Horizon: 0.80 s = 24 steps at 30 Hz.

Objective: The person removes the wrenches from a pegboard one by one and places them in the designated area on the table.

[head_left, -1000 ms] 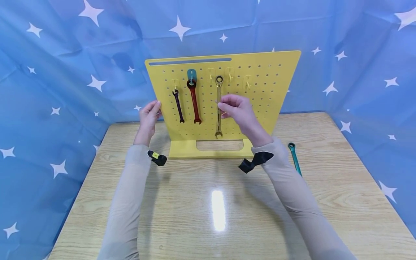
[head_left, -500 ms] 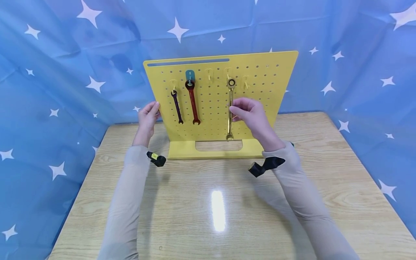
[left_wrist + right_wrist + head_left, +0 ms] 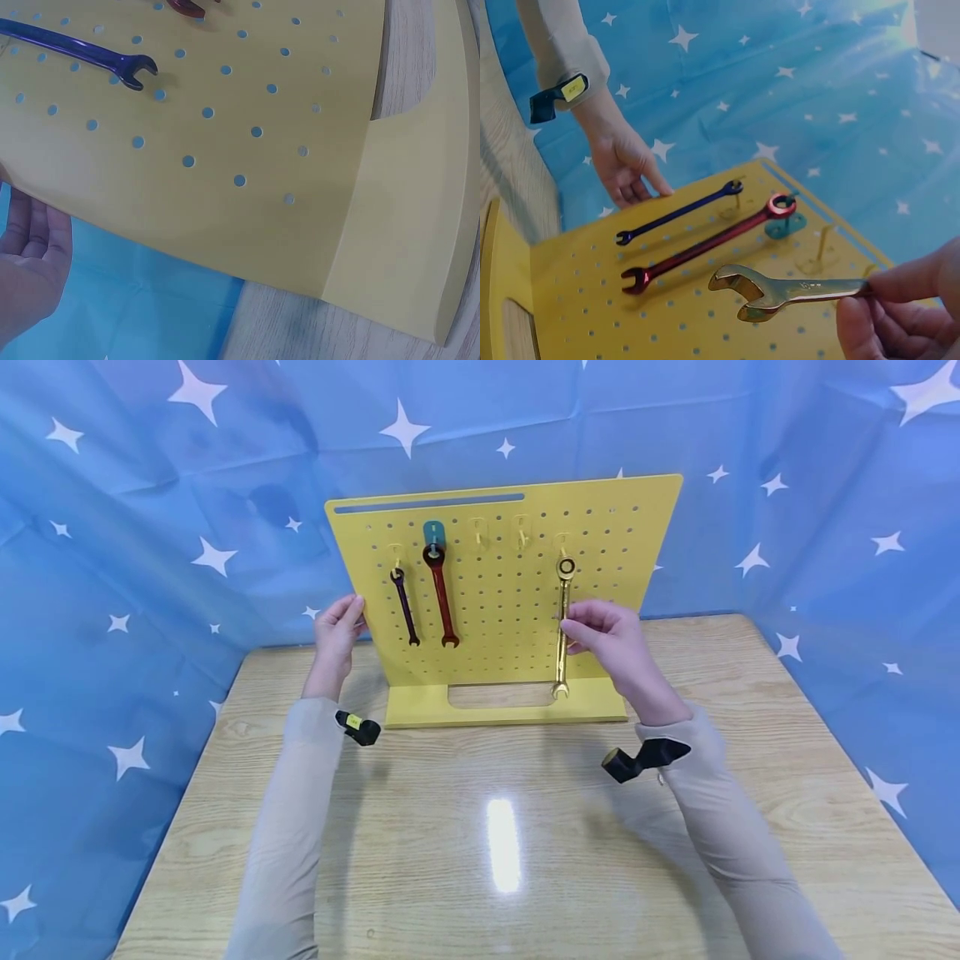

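Observation:
Upright between thumb and fingers, my right hand [image 3: 617,647] pinches a gold combination wrench [image 3: 562,639]. Its ring end is up, just below the rightmost hook [image 3: 563,545] of the yellow pegboard [image 3: 630,577]; whether they touch I cannot tell. In the right wrist view, the wrench's open end [image 3: 754,289] points away from the fingers. My left hand [image 3: 337,633] grips the board's left edge, thumb at the front and fingers behind. A purple wrench [image 3: 405,607] and a red wrench [image 3: 444,602] hang from hooks on the board's left half.
Two hooks [image 3: 522,537] between the red and gold wrenches hold nothing. The pegboard's base [image 3: 420,706] stands on a wooden table [image 3: 450,827]. Behind it hangs a blue curtain [image 3: 480,410] with white stars.
My right hand has carried the gold wrench rightward and slightly down, past one hook to the rightmost one. The green wrench on the table is now hidden behind my right arm. My left hand stays put.

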Each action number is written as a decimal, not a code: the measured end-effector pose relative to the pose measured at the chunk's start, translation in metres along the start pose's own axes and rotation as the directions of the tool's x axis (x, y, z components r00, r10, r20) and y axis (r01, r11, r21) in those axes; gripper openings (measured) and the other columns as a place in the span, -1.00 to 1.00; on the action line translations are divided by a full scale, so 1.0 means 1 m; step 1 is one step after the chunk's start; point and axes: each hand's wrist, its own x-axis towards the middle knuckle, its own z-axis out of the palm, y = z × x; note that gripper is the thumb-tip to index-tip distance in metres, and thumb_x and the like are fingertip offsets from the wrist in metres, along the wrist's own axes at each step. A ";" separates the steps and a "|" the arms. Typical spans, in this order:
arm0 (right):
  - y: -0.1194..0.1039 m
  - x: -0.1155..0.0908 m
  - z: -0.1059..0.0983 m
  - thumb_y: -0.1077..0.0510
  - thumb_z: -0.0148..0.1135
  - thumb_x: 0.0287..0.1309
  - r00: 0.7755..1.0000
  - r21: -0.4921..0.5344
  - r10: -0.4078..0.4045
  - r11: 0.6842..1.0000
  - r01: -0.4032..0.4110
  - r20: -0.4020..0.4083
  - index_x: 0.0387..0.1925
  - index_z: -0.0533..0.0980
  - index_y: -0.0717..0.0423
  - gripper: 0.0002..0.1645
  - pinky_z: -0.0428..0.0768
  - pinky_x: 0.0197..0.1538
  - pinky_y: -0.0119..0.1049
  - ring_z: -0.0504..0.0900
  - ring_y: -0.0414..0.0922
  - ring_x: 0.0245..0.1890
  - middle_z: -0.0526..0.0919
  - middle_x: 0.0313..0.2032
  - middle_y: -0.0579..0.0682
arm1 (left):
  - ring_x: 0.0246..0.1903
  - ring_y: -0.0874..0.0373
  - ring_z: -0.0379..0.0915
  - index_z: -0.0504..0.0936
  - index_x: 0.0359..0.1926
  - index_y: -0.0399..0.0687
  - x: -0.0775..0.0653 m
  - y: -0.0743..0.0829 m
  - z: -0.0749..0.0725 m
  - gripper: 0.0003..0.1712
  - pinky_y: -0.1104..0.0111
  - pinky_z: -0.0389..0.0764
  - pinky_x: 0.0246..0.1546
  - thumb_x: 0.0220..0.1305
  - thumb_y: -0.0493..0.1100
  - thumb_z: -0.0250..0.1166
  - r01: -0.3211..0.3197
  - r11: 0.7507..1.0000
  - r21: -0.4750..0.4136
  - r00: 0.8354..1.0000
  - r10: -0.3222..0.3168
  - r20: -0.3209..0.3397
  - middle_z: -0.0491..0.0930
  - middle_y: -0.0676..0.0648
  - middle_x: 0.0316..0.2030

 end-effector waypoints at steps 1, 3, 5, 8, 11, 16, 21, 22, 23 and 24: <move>0.000 -0.001 -0.002 0.44 0.15 0.16 1.000 0.010 0.001 1.000 -0.001 -0.006 -0.33 0.52 0.31 -0.94 0.61 -0.40 -0.44 0.56 -0.25 -0.50 0.60 -0.47 -0.13 | -0.44 0.25 0.52 0.68 -0.44 0.06 0.000 0.000 0.000 -0.87 0.46 0.57 -0.32 0.23 -0.21 0.27 -0.002 1.000 -0.002 1.000 0.002 0.000 0.60 0.06 -0.48; 0.002 -0.004 -0.008 0.45 0.16 0.15 1.000 0.015 -0.003 1.000 0.003 -0.018 -0.36 0.54 0.25 -0.90 0.61 -0.40 -0.45 0.55 -0.25 -0.51 0.60 -0.48 -0.13 | -0.43 0.24 0.52 0.68 -0.44 0.06 0.001 -0.001 0.000 -0.87 0.46 0.57 -0.31 0.23 -0.21 0.27 -0.004 1.000 0.000 1.000 0.004 0.003 0.60 0.06 -0.47; 0.003 -0.007 -0.013 0.45 0.16 0.14 1.000 0.015 -0.003 1.000 0.003 -0.022 -0.39 0.55 0.19 -0.86 0.61 -0.40 -0.45 0.55 -0.26 -0.51 0.59 -0.49 -0.13 | -0.43 0.24 0.52 0.68 -0.43 0.06 0.001 -0.002 0.000 -0.88 0.46 0.57 -0.31 0.23 -0.20 0.27 -0.004 1.000 0.006 1.000 0.004 0.006 0.60 0.06 -0.47; 0.006 -0.011 -0.022 0.44 0.16 0.15 1.000 0.009 0.004 1.000 -0.004 -0.030 -0.40 0.56 0.16 -0.84 0.61 -0.40 -0.46 0.54 -0.27 -0.51 0.59 -0.50 -0.13 | -0.42 0.24 0.51 0.68 -0.43 0.06 0.001 -0.002 0.000 -0.89 0.47 0.57 -0.30 0.23 -0.19 0.28 0.002 1.000 0.009 1.000 -0.002 0.007 0.60 0.06 -0.47; 0.008 -0.015 -0.031 0.43 0.16 0.15 0.999 0.022 0.015 1.000 -0.014 -0.039 -0.40 0.56 0.14 -0.83 0.61 -0.40 -0.47 0.55 -0.27 -0.50 0.60 -0.49 -0.12 | -0.42 0.24 0.52 0.68 -0.43 0.05 0.001 -0.002 -0.001 -0.89 0.48 0.57 -0.29 0.23 -0.20 0.28 0.006 1.000 0.006 1.000 -0.006 0.007 0.61 0.06 -0.47; 0.012 -0.021 -0.045 0.43 0.15 0.17 0.998 0.045 0.024 0.999 -0.021 -0.054 -0.39 0.56 0.10 -0.81 0.60 -0.41 -0.48 0.56 -0.28 -0.51 0.61 -0.48 -0.14 | -0.41 0.25 0.52 0.68 -0.42 0.04 0.001 -0.001 -0.002 -0.89 0.49 0.58 -0.29 0.23 -0.20 0.28 0.004 1.000 -0.001 1.000 -0.004 0.013 0.62 0.06 -0.47; 0.016 -0.031 -0.064 0.41 0.16 0.18 0.997 0.065 0.046 0.997 -0.041 -0.069 -0.38 0.58 0.11 -0.83 0.60 -0.41 -0.48 0.57 -0.27 -0.52 0.61 -0.48 -0.12 | -0.42 0.25 0.54 0.68 -0.44 0.04 0.000 0.001 -0.002 -0.88 0.48 0.58 -0.31 0.23 -0.20 0.27 0.000 1.000 -0.007 1.000 0.000 0.018 0.62 0.06 -0.47; 0.017 -0.034 -0.068 0.41 0.16 0.18 0.996 0.063 0.052 0.997 -0.048 -0.073 -0.38 0.59 0.12 -0.83 0.60 -0.41 -0.48 0.57 -0.26 -0.52 0.61 -0.48 -0.12 | -0.42 0.25 0.54 0.68 -0.44 0.04 0.000 0.001 -0.002 -0.88 0.48 0.58 -0.32 0.23 -0.20 0.27 -0.002 1.000 -0.007 1.000 0.002 0.020 0.62 0.06 -0.47; 0.018 -0.036 -0.071 0.40 0.16 0.18 0.995 0.060 0.061 0.997 -0.056 -0.076 -0.37 0.59 0.12 -0.84 0.60 -0.41 -0.49 0.57 -0.26 -0.52 0.61 -0.48 -0.12 | -0.42 0.24 0.54 0.68 -0.44 0.04 0.000 0.001 -0.001 -0.87 0.48 0.58 -0.32 0.23 -0.21 0.27 -0.002 1.000 -0.011 1.000 0.002 0.020 0.62 0.06 -0.47; 0.019 -0.038 -0.075 0.39 0.17 0.18 0.994 0.058 0.070 0.996 -0.066 -0.080 -0.37 0.59 0.13 -0.85 0.60 -0.41 -0.49 0.57 -0.26 -0.52 0.61 -0.48 -0.12 | -0.41 0.24 0.53 0.68 -0.44 0.04 0.001 0.001 -0.001 -0.87 0.48 0.58 -0.32 0.23 -0.21 0.27 -0.002 1.000 -0.013 1.000 0.002 0.022 0.62 0.06 -0.47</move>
